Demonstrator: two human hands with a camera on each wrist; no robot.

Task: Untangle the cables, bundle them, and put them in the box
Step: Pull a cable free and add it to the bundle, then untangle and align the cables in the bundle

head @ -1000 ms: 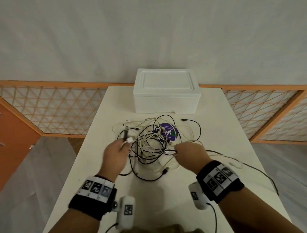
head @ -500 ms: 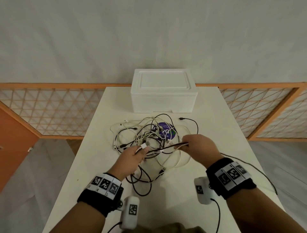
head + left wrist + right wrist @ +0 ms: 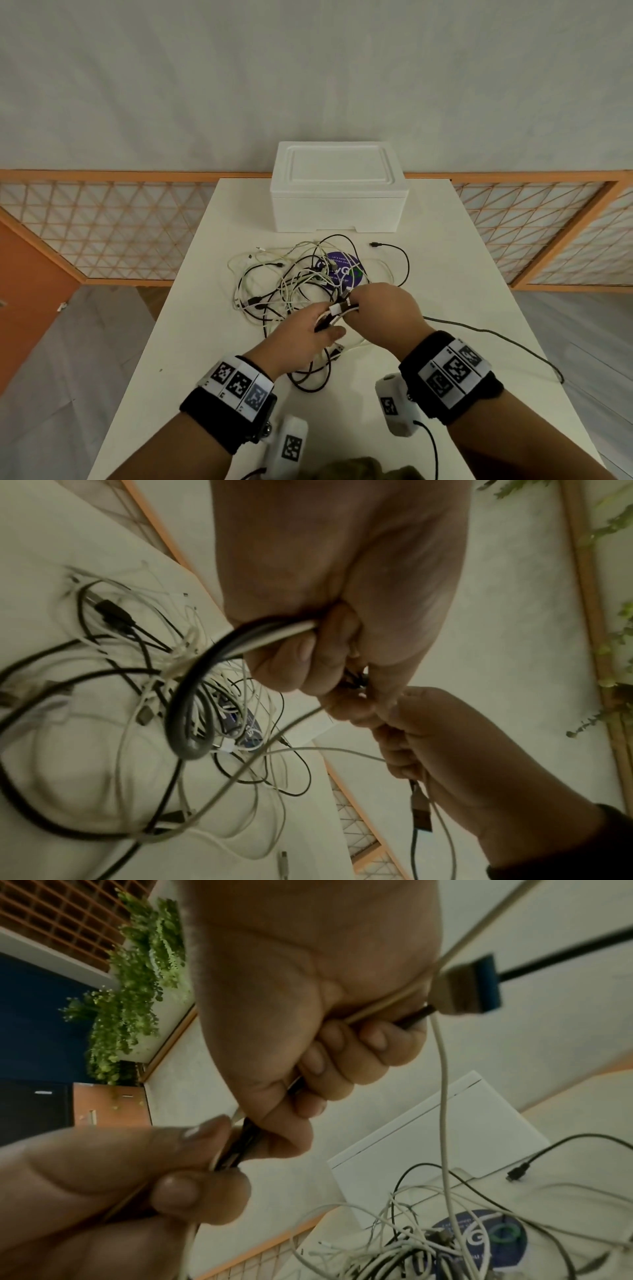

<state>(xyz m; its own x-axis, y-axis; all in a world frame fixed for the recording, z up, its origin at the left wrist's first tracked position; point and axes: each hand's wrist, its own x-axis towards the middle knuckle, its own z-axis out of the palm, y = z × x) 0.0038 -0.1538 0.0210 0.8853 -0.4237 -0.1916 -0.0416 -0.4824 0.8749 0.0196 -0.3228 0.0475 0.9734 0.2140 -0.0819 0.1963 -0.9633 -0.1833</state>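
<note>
- The left hand (image 3: 305,334) and the right hand (image 3: 383,308) are now brought together above the near edge of the cables (image 3: 308,277); half a second earlier they were held apart, with a dark strand stretched between them.
- A dark cable and a white cable are gripped together by the left hand (image 3: 342,588), its fingers (image 3: 294,666) curled round both strands; from the fist the strands are seen to loop down into the tangle.
- The same pair of strands is clenched in the right hand (image 3: 308,1001), with the fingers (image 3: 342,1069) wrapped round them, and a USB plug (image 3: 469,985) is seen sticking out just beside the fist.
- The fingertips of the two hands are seen touching at the held strands in both wrist views.
- The rest of the tangle is left lying on the white table (image 3: 479,274), spread over a round purple sticker (image 3: 346,274), much as it was a second ago.
- The white foam box (image 3: 337,192) is seen closed at the far edge of the table, well apart from the hands, in the same place as before.
- A grey cable (image 3: 496,337) is trailed over the table to the right of the right wrist.
</note>
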